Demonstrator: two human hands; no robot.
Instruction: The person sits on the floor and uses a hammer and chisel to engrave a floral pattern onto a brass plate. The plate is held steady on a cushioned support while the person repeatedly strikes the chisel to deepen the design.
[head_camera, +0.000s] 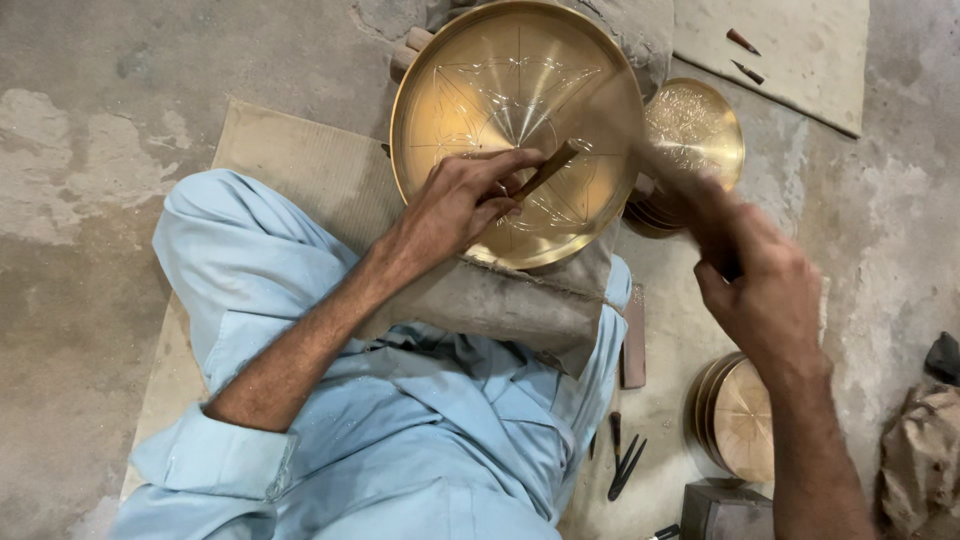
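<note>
The large brass tray (517, 130) lies propped on a grey cloth-covered rest (500, 300) over the person's lap, its face lightly scored with a star-like pattern. The left hand (462, 205) is closed around a slim brown chisel (547, 170), pinched between thumb and fingers with its tip on the tray near the centre of the design. The right hand (760, 280) is raised beside the tray's right rim and blurred with motion — it is curled as if around a handle, but what it grips cannot be told. To do this engraving well, I judge the chisel should stay at a low, steady slant along the scored line, the heel of the left hand braced on the brass, and each blow kept light and even so the tip does not skid off the guide. Just behind the right hand sits a smaller patterned brass plate (695, 135); a stack of plain brass discs (740, 415) and dark metal tools (622, 462) lie on the floor (80, 300) nearby.
</note>
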